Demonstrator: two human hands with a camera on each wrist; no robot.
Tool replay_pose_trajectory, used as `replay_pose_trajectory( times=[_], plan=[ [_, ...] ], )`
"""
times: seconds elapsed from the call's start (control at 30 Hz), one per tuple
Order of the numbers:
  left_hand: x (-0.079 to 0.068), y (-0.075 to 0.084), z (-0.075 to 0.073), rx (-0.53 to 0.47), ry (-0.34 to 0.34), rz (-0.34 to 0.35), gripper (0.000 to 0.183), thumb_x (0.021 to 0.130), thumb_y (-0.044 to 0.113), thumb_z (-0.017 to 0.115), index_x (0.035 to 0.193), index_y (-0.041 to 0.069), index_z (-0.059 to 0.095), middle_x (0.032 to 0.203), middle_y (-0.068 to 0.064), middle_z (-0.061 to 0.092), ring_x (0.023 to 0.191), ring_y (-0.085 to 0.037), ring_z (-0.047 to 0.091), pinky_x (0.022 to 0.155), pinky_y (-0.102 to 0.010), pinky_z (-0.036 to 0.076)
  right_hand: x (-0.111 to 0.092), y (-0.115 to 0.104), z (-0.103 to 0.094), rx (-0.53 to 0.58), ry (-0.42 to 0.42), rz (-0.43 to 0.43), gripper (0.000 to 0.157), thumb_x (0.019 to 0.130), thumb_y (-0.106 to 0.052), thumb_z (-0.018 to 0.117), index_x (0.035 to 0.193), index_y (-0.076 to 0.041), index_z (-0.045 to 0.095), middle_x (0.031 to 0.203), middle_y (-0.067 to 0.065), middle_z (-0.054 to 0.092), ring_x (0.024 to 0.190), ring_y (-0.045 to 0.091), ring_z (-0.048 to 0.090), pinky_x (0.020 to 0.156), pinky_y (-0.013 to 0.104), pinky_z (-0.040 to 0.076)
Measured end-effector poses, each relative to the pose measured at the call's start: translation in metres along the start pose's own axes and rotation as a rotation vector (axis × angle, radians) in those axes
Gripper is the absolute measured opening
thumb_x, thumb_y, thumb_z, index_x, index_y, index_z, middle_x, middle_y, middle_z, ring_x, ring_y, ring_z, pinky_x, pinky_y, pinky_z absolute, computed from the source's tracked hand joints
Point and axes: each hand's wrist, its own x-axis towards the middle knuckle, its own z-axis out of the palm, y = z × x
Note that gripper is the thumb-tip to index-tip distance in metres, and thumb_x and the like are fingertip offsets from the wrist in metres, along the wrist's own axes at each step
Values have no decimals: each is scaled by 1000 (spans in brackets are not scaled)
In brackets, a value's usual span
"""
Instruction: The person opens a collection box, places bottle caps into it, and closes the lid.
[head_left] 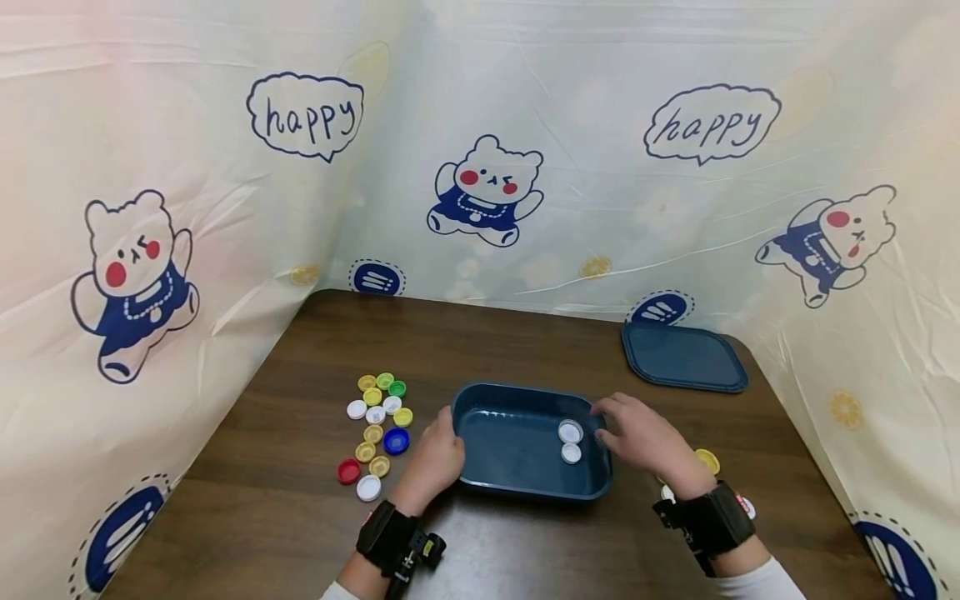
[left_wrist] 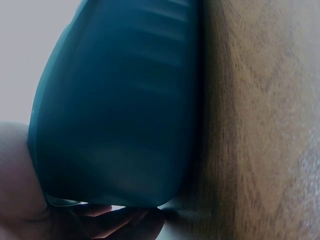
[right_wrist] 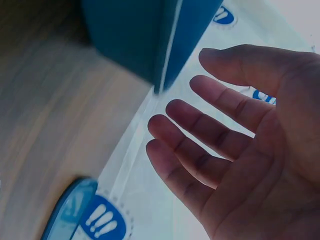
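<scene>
A dark blue rectangular container [head_left: 525,485] stands on the table, with two white bottle caps [head_left: 571,431] lying inside near its right end. My left hand [head_left: 437,454] holds the container's left end. In the left wrist view, fingers [left_wrist: 145,225] bend along the end of the blue wall [left_wrist: 115,115], and the base of the hand is beside the rim. At the opposite end, my right hand [head_left: 637,435] hovers by the right rim. The right wrist view shows that hand [right_wrist: 250,140] with its fingers spread and relaxed, apart from the container [right_wrist: 130,40], nothing in them.
Several loose caps in yellow, green, white, blue and red [head_left: 396,441] lie left of the container. More caps, including a yellow one [head_left: 707,460], sit partly hidden by the right wrist. A blue lid [head_left: 684,357] lies at the back right. A printed curtain [head_left: 570,225] surrounds the table.
</scene>
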Motion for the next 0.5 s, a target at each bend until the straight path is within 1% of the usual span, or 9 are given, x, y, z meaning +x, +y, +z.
replay_pose_trajectory(
  times=[0.13,0.23,0.33,0.5],
  plan=[
    [0,0,-1,6,2,9,47,102,2,46,146,-8,35,140,-29,52,128,-41,54,100,-59,49,-7,15,-5,-2,20,39,27,92,-11,71,118,-3,68,116,14,66,105,31,64,87,49,55],
    [-1,0,-1,4,5,11,45,102,2,45,145,-7,37,140,-28,53,128,-40,54,100,-59,49,-13,27,-9,6,17,71,28,93,-11,71,119,-1,67,116,17,66,106,34,63,86,51,54],
    [-1,0,-2,-1,3,9,45,102,2,45,145,-7,37,141,-27,52,129,-39,54,101,-59,48,-19,41,-10,6,10,98,29,93,-10,70,119,1,66,116,20,65,106,37,63,86,52,54],
    [-2,0,-3,-11,-6,8,46,102,3,44,146,-7,36,142,-27,51,130,-40,53,101,-59,48,-29,67,-9,-4,7,139,29,92,-10,69,117,4,66,111,21,65,103,39,63,84,53,54]
  ],
)
